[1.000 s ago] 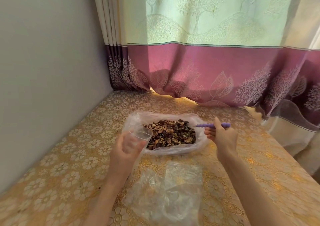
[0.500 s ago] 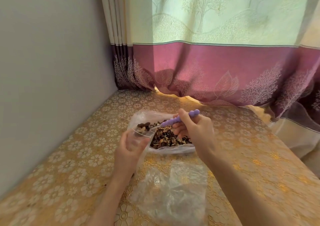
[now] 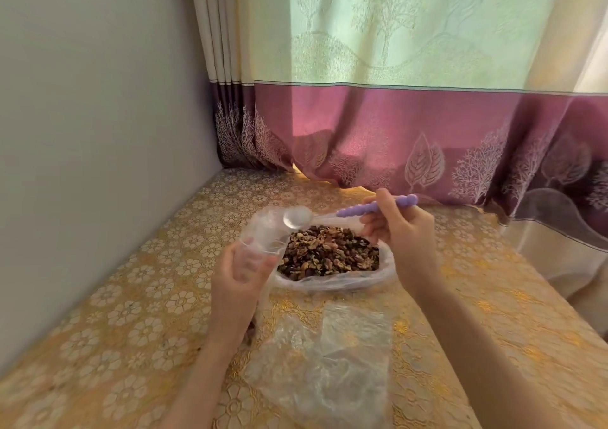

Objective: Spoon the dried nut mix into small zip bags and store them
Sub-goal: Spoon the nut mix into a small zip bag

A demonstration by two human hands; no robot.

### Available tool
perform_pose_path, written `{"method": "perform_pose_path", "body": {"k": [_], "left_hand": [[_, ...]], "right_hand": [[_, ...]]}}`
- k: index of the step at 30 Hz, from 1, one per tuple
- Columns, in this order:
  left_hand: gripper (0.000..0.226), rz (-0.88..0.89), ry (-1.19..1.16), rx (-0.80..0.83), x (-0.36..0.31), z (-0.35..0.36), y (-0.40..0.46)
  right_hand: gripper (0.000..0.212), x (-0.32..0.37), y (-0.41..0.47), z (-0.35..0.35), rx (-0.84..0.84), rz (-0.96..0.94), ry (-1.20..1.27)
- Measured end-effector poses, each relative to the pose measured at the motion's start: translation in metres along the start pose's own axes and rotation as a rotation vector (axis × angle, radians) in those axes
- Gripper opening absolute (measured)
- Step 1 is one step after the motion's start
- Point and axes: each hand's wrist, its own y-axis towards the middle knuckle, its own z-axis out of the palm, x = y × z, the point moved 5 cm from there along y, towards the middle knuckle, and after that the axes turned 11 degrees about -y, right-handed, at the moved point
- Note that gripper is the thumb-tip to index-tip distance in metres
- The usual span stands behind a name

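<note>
A heap of dark dried nut mix (image 3: 329, 253) lies in a large open clear bag (image 3: 378, 275) on the table. My left hand (image 3: 241, 275) grips a small clear zip bag (image 3: 260, 251) upright, its mouth just left of the heap. My right hand (image 3: 399, 231) pinches the purple beaded handle of a spoon (image 3: 378, 206). The spoon's clear bowl (image 3: 297, 217) hangs above the small bag's mouth and looks empty.
A crumpled pile of clear plastic bags (image 3: 332, 363) lies near me between my forearms. The gold floral tablecloth (image 3: 148, 297) covers the table. A grey wall (image 3: 98, 132) runs along the left, and a pink-and-green curtain (image 3: 394, 132) hangs at the back.
My right hand carried a spoonful of nut mix from the heap to the small bag. The spoon's bowl now looks empty and has lifted above the bag's mouth.
</note>
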Motion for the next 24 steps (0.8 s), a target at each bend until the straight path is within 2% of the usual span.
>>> {"method": "perform_pose_path", "body": {"k": [3,6,9,14,18,24], "left_hand": [[0.067,0.002,0.008,0.01,-0.001,0.001,0.0],[0.078,-0.003,0.014,0.005,-0.003,0.004,-0.001],[0.089,-0.007,0.031,0.005,-0.003,0.004,-0.001],[0.089,-0.003,0.044,0.01,-0.006,0.006,-0.002],[0.083,-0.044,0.004,0.018,-0.006,0.007,-0.005],[0.082,-0.059,-0.014,0.021,-0.007,0.008,-0.004]], "right_hand": [[0.037,-0.024,0.007,-0.029,-0.163,0.08,-0.192],[0.038,-0.044,0.008,-0.048,-0.242,0.083,-0.527],[0.038,-0.055,0.005,-0.058,-0.288,0.061,-0.65],[0.037,-0.067,0.009,-0.048,-0.256,0.048,-0.689],[0.041,-0.075,0.011,-0.035,-0.268,0.074,-0.608],[0.03,-0.112,0.01,-0.026,-0.242,0.427,-0.275]]}}
